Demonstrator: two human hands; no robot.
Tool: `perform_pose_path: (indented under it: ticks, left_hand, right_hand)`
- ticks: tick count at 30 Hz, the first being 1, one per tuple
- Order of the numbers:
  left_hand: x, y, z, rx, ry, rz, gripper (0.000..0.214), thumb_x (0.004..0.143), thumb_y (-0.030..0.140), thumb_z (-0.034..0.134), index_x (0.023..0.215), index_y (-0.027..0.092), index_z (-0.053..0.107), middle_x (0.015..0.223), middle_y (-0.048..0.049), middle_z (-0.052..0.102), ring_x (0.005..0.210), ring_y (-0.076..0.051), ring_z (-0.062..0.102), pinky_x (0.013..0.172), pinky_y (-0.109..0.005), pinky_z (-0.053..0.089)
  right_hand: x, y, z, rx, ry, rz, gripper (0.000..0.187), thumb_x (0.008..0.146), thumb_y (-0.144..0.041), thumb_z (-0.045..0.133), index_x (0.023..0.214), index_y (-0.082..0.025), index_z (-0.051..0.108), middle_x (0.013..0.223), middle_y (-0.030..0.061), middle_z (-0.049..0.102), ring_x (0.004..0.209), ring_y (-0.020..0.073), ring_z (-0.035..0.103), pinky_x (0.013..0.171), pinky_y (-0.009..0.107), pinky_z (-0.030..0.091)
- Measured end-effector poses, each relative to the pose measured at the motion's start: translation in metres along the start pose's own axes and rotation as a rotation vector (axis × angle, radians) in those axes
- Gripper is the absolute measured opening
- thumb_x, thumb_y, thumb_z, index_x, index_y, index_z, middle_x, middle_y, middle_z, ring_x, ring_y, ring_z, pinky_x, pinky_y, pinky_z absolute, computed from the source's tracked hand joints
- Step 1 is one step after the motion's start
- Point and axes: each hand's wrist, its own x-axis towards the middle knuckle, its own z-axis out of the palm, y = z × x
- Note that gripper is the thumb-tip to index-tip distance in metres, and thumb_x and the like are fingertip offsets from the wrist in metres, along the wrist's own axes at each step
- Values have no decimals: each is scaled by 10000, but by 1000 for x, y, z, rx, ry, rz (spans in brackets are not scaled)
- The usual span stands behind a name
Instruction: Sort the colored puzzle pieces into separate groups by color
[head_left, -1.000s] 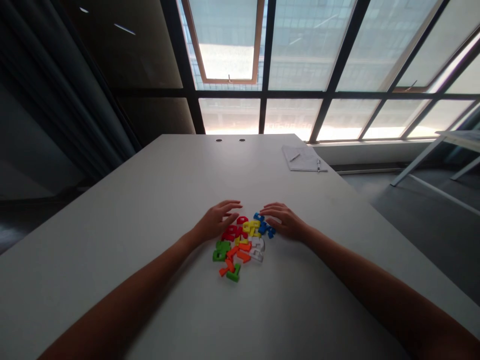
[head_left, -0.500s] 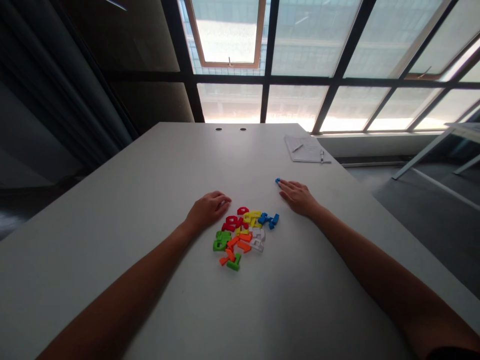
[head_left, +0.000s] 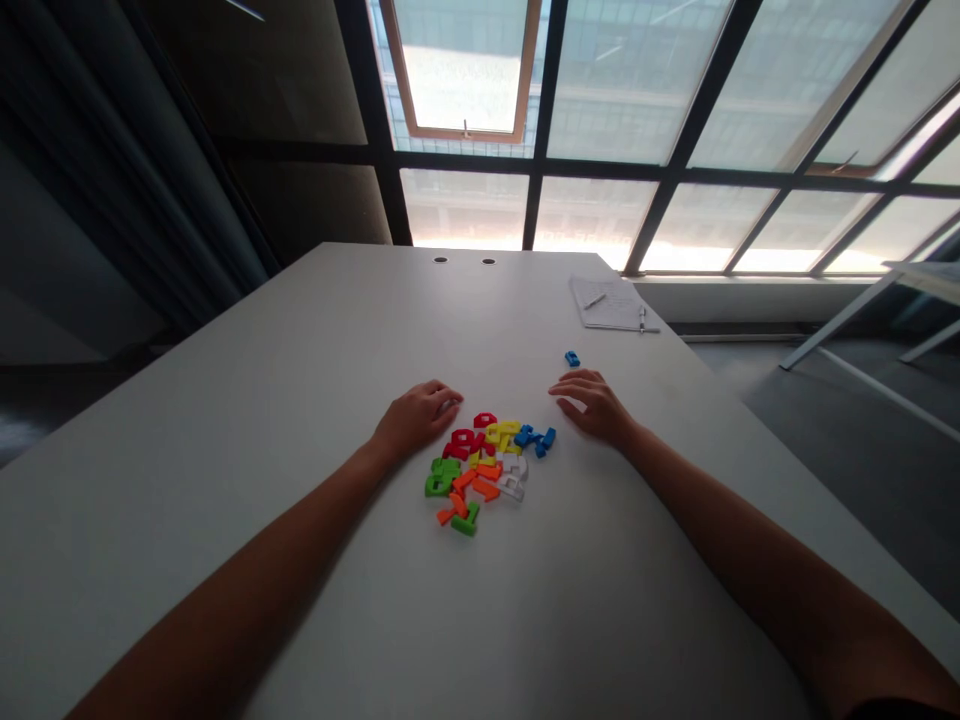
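My left hand point(head_left: 418, 413) rests on the table left of a small pile of plastic pieces, fingers loosely bent and nothing seen in them. The pile has red point(head_left: 462, 438), yellow point(head_left: 502, 430), green point(head_left: 437, 487), orange point(head_left: 486, 490), white point(head_left: 517, 464) and blue pieces point(head_left: 549, 438), several shaped like letters. To the right of it, my right hand point(head_left: 592, 403) is open, thumb and fingers apart, holding nothing. A single blue piece point(head_left: 572, 358) lies on the table just beyond its fingertips, apart from the pile.
Sheets of paper point(head_left: 615, 305) with two pens lie near the far right edge of the white table point(head_left: 345, 330). Two round holes sit at its far end. Windows point(head_left: 465, 210) rise behind, a dark curtain point(head_left: 112, 150) hangs left, and another table point(head_left: 926, 280) stands right.
My right hand has let go of the single blue piece and drawn back toward me. That piece now lies alone, slightly further right. My left hand has hardly moved.
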Motion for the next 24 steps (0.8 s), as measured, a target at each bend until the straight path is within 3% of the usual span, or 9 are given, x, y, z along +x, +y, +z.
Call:
perform_pose_path:
  ticks: [4, 8, 13, 18, 21, 24]
  left_hand:
    - [0, -1, 0, -6, 2, 12, 305, 1020, 393, 538, 1169, 281, 779, 1206, -52, 735, 1020, -220, 700, 855, -315, 558]
    - [0, -1, 0, -7, 12, 7, 300, 1017, 381, 542, 1165, 278, 782, 1192, -52, 738, 1027, -223, 702, 867, -322, 557]
    - [0, -1, 0, -21, 9, 8, 285, 1007, 373, 559, 1164, 289, 783, 1199, -45, 738, 1011, -217, 704, 855, -314, 555]
    - [0, -1, -1, -15, 2, 4, 294, 1005, 374, 555, 1172, 285, 780, 1218, -48, 736, 1020, -219, 702, 858, -313, 556]
    - [0, 0, -1, -8, -3, 5, 315, 1010, 387, 536, 1178, 279, 780, 1222, -53, 736, 1028, -221, 701, 864, -315, 559]
    - [0, 0, -1, -6, -4, 4, 327, 1009, 394, 529, 1182, 278, 781, 1224, -56, 735, 1044, -225, 702, 874, -320, 564]
  right_hand:
    - [11, -47, 2, 217, -37, -261, 175, 1010, -311, 640, 1129, -261, 759, 1067, 76, 811, 1059, 264, 709, 971, 481, 512]
    - [18, -67, 6, 260, -121, -350, 123, 1003, -299, 639, 1034, -269, 754, 987, 62, 807, 1005, 247, 713, 972, 475, 505]
    - [10, -34, 1, 160, -115, -214, 163, 1006, -322, 631, 1013, -265, 783, 982, 70, 813, 983, 260, 722, 966, 477, 505]
    - [0, 8, 3, 52, -127, 102, 369, 1089, -399, 484, 1060, -264, 825, 1112, 70, 827, 1116, 274, 724, 1034, 453, 503]
    - [-1, 13, 5, 6, -33, 240, 448, 1116, -395, 395, 1120, -245, 818, 1146, 84, 822, 1131, 270, 726, 1042, 445, 504]
    - [1, 8, 2, -25, 80, 231, 457, 1107, -380, 385, 1061, -232, 814, 1076, 95, 823, 1069, 272, 736, 1032, 457, 493]
